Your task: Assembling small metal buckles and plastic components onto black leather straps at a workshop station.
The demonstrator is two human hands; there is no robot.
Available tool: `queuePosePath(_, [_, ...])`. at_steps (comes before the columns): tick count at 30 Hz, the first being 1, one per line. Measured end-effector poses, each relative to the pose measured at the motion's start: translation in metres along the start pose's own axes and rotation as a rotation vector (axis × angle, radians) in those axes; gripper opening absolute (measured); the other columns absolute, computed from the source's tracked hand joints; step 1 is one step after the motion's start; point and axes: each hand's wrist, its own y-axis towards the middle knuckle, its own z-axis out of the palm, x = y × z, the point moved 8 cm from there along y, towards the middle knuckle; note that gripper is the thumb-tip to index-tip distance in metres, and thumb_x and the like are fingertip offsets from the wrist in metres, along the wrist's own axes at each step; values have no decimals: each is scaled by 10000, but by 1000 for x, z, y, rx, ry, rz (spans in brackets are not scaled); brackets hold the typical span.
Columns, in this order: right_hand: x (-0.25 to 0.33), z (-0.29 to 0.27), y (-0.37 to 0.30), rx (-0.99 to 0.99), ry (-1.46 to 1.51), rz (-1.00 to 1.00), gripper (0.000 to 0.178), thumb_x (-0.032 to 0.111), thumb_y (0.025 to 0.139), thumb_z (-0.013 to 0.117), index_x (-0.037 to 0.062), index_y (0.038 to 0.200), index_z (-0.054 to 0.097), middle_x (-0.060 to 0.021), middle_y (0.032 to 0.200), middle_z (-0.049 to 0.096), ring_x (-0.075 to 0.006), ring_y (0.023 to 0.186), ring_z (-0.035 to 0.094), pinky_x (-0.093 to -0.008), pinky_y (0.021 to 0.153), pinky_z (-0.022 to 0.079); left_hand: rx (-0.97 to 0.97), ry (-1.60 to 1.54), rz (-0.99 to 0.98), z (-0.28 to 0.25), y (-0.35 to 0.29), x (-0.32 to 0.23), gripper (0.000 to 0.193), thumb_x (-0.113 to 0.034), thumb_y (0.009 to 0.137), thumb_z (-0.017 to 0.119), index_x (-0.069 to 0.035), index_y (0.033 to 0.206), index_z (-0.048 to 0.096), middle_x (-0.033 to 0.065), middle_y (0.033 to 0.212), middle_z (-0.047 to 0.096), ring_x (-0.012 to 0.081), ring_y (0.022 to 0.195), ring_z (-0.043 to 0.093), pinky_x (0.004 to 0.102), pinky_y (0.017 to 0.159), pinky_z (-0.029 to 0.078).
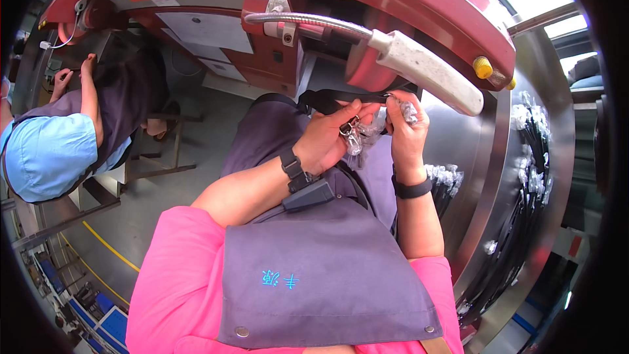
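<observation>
A narrow black strap (pixel 321 99) stretches between my hands, under the red machine head. At its left part my left hand (pixel 324 137) is closed on it, thumb on top, palm turned up. A metal clasp wrapped in clear plastic (pixel 354 141) hangs by that palm. My right hand (pixel 407 134) pinches the strap's right part, its fingers curled around another plastic-wrapped end (pixel 409 113). Exactly where the fingertips press is partly hidden. The strap's far left end lies over my apron-covered lap.
Just above my hands sits a red machine (pixel 419 0) with yellow knobs and a white-handled lamp or lever (pixel 429 69). Bundles of black straps with plastic-wrapped ends (pixel 534 177) lie on the metal bench (pixel 475 157) at right. A seated co-worker in blue (pixel 56 151) is at left.
</observation>
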Motion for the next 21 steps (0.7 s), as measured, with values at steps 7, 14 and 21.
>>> queuePosePath(7, [-4, -1, 3, 9, -29, 9, 100, 125, 906, 633, 44, 966, 640, 59, 617, 491, -21, 513, 403, -186, 446, 302, -24, -54, 2, 2, 0, 0, 151, -101, 923, 597, 8, 1028, 597, 178, 1091, 645, 193, 987, 639, 290, 850, 530])
queuePosePath(14, [-8, 2, 6, -21, 14, 29, 98, 125, 906, 633, 46, 963, 640, 59, 631, 499, -23, 520, 410, -189, 451, 306, -21, -46, 20, 0, 2, -5, 157, -103, 922, 598, 15, 1026, 598, 183, 1100, 643, 192, 985, 642, 289, 847, 533])
queuePosePath(21, [-6, -4, 6, -50, 7, 14, 84, 104, 902, 629, 42, 959, 635, 51, 647, 513, -29, 532, 421, -188, 462, 315, -26, -65, 0, 5, 3, 0, 153, -103, 922, 597, 20, 1012, 612, 189, 1106, 642, 174, 937, 640, 301, 842, 523])
